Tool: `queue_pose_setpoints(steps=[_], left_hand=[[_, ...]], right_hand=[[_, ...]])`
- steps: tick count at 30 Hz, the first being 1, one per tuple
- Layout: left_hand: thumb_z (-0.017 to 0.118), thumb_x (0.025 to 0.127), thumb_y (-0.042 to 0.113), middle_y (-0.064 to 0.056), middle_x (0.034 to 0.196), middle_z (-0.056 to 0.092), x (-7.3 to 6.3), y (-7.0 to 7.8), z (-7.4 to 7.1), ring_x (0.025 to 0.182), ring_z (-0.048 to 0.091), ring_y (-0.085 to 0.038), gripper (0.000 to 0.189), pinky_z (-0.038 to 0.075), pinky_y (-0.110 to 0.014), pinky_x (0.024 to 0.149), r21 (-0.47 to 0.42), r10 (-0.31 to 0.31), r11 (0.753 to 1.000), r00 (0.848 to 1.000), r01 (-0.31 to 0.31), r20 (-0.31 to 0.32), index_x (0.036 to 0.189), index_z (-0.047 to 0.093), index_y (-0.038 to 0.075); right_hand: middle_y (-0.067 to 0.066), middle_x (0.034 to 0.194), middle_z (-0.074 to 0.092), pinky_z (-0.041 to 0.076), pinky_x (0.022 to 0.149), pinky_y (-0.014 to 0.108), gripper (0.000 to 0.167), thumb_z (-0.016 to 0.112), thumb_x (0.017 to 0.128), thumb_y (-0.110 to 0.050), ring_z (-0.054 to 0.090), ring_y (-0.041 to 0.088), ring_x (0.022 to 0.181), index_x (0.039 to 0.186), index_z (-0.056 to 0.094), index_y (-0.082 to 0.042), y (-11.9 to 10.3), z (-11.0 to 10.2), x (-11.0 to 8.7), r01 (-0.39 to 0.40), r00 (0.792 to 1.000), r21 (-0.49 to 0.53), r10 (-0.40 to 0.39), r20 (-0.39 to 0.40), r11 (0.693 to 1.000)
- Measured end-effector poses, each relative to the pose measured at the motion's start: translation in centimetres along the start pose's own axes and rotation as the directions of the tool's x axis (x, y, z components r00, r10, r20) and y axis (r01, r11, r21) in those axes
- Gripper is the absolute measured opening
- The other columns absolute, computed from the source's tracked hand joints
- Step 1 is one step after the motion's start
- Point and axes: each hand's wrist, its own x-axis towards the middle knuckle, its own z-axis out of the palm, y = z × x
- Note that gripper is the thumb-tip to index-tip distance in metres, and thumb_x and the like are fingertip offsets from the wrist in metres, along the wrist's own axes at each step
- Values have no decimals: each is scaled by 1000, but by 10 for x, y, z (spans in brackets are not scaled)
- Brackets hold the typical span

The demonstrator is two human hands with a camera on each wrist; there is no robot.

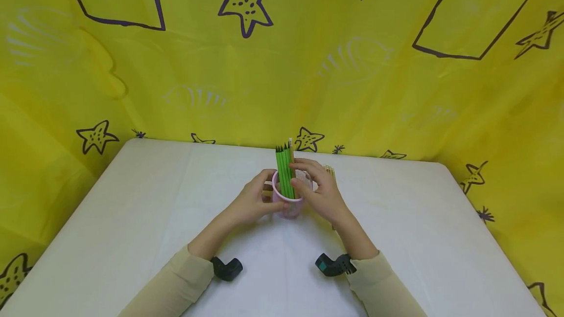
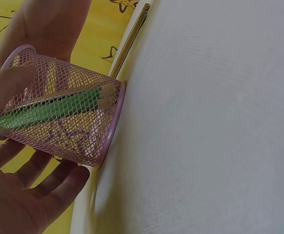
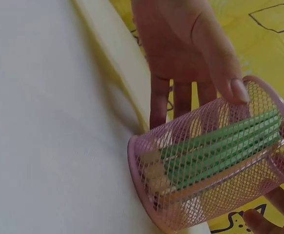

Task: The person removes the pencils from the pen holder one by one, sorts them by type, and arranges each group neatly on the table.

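Observation:
A pink mesh pencil cup (image 1: pixel 288 211) stands on the white table, with several green pencils (image 1: pixel 283 172) upright in it, points up. My left hand (image 1: pixel 253 199) grips the cup from the left; in the right wrist view its thumb presses the mesh and its fingers reach round behind. At the cup's right rim, my right hand (image 1: pixel 320 192) pinches a yellow pencil (image 1: pixel 291 149) by its upper part, eraser end up. Through the mesh, the lower part of that yellow pencil (image 3: pixel 205 181) lies beside the green ones.
More yellow pencils (image 1: pixel 330 170) lie on the table just beyond my right hand, partly hidden by it. The white tabletop (image 1: pixel 145 219) stretches to both sides. Behind it hangs a yellow cloth (image 1: pixel 282 72) with drawn stars and fish.

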Motion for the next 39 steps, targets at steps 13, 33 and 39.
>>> queue_pose_setpoints(steps=[13,33,39], left_hand=[[83,81,11,-8,139,53,0,-3,1,120,60,-32,74,56,-38,96,-16,-14,1000,1000,14,-8,142,41,9],[84,80,13,-10,138,53,2,-5,0,120,60,-31,74,56,-40,97,-9,-24,1000,1000,24,-7,142,42,10],[83,81,14,-12,139,52,2,-5,2,120,60,-33,74,56,-40,97,-11,-2,1000,1000,2,-1,142,42,10]], right_hand=[[11,125,68,54,98,40,26,64,98,-12,63,26,119,123,67,-6,1,-8,2,14,993,54,-8,-119,998],[5,115,70,61,86,34,25,64,92,8,70,17,100,116,60,3,-17,-30,6,11,942,556,178,-285,831],[7,116,66,60,87,34,27,63,92,9,68,19,101,112,58,-8,-18,-38,4,35,933,611,194,-303,791]])
